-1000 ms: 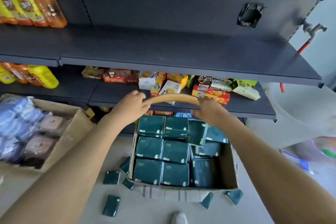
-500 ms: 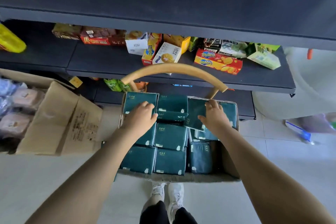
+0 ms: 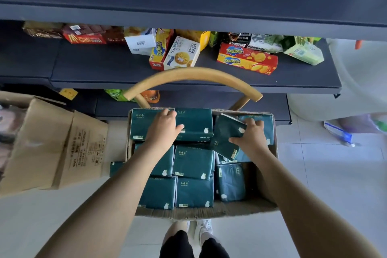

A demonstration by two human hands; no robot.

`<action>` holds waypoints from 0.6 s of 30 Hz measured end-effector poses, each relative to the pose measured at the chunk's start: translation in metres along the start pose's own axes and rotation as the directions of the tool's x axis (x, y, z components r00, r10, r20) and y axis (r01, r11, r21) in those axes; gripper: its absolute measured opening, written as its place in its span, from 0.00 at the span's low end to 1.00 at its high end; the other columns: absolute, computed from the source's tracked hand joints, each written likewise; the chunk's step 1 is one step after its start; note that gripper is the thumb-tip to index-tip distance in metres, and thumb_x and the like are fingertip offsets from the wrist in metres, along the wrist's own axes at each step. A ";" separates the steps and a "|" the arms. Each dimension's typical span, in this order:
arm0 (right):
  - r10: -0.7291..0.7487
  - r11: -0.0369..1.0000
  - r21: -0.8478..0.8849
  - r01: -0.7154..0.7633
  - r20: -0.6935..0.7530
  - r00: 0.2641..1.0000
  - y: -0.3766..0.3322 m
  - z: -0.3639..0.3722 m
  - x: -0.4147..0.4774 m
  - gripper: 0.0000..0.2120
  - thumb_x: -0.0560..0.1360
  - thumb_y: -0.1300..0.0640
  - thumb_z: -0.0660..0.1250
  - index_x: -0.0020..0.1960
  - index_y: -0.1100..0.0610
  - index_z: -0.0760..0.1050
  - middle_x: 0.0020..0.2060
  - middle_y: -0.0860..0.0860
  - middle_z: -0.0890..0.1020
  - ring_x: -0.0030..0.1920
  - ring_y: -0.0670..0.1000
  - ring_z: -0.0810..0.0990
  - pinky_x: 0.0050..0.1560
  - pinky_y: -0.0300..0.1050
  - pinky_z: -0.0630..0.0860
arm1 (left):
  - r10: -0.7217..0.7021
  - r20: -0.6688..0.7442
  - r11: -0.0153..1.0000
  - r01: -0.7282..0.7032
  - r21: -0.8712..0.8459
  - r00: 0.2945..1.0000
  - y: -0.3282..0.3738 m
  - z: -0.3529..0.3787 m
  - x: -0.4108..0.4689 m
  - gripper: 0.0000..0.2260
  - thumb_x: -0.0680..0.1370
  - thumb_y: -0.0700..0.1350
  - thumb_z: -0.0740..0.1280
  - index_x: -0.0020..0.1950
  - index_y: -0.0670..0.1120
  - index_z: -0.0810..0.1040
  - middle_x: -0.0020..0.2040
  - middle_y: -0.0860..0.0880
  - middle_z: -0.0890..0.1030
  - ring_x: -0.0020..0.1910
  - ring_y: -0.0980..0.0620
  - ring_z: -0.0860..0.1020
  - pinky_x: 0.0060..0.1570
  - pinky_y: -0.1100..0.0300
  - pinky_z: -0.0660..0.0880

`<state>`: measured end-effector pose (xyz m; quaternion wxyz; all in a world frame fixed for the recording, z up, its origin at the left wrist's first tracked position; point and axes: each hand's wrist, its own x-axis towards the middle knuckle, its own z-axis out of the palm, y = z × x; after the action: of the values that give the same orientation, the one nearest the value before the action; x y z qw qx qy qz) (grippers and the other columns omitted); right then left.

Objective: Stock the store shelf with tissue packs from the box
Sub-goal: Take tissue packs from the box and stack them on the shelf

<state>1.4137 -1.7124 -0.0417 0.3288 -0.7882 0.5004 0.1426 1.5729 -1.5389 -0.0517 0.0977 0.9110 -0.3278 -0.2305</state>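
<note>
— Dark grey store shelf (image 3: pixel 104 69) boards cross 12 o'clock, and you've only snack boxes (image 3: pixel 247 58) on the middle one; no tissue up there that I can see.
— Agreed. Your cardboard box (image 3: pixel 209 212), at centre before a curved wooden chair back (image 3: pixel 188 73), sits nearly full of green tissue packs (image 3: pixel 193 161). I'd judge you're at the very start, with almost all the stocking left.
— Your right hand (image 3: pixel 252 139), at 3 o'clock in the box, pinches a tilted tissue pack (image 3: pixel 226 132): thumb on its near face, fingers behind, one corner raised above its neighbours.
— Your left hand (image 3: pixel 164 132) lies over the back-row pack (image 3: pixel 142 123) at 11 o'clock, fingertips at its far edge. Whether you're gripping it, I can't tell. Both your forearms reach in from 6 o'clock.
</note>
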 end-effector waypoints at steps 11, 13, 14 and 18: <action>0.205 0.936 0.297 -0.187 -0.031 0.978 0.023 -0.007 -0.015 0.25 0.68 0.57 0.75 0.59 0.61 0.67 0.51 0.54 0.74 0.43 0.52 0.72 0.33 0.41 0.63 | 0.100 0.218 0.977 -0.137 0.164 0.971 -0.002 -0.007 0.035 0.35 0.72 0.56 0.71 0.74 0.45 0.63 0.69 0.45 0.69 0.66 0.44 0.66 0.66 0.55 0.61; 0.207 0.927 0.327 -0.182 -0.042 0.977 0.025 -0.002 -0.017 0.26 0.68 0.57 0.76 0.60 0.60 0.68 0.52 0.55 0.75 0.44 0.52 0.73 0.37 0.40 0.65 | 0.114 0.218 0.964 -0.161 0.212 0.969 -0.003 -0.005 0.032 0.36 0.70 0.58 0.72 0.73 0.45 0.65 0.65 0.45 0.70 0.64 0.45 0.67 0.64 0.55 0.63; 0.206 0.923 0.339 -0.180 -0.043 0.978 0.025 0.000 -0.018 0.26 0.68 0.57 0.76 0.60 0.60 0.68 0.51 0.54 0.75 0.45 0.52 0.73 0.40 0.40 0.66 | 0.111 0.226 0.958 -0.165 0.234 0.968 -0.003 -0.003 0.030 0.37 0.69 0.59 0.72 0.72 0.45 0.66 0.64 0.46 0.70 0.63 0.45 0.67 0.63 0.55 0.64; 0.215 0.907 0.383 -0.173 -0.071 0.974 0.027 0.002 -0.027 0.24 0.68 0.59 0.75 0.60 0.60 0.67 0.48 0.51 0.74 0.45 0.52 0.73 0.43 0.41 0.67 | 0.076 0.247 0.964 -0.134 0.230 0.966 -0.001 0.001 0.022 0.35 0.65 0.61 0.74 0.67 0.48 0.71 0.62 0.47 0.69 0.61 0.46 0.66 0.61 0.55 0.64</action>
<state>1.3782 -1.7001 -0.0381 0.4289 -0.6638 0.6118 0.0324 1.5878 -1.5524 -0.0603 -0.0429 0.8634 -0.4112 -0.2893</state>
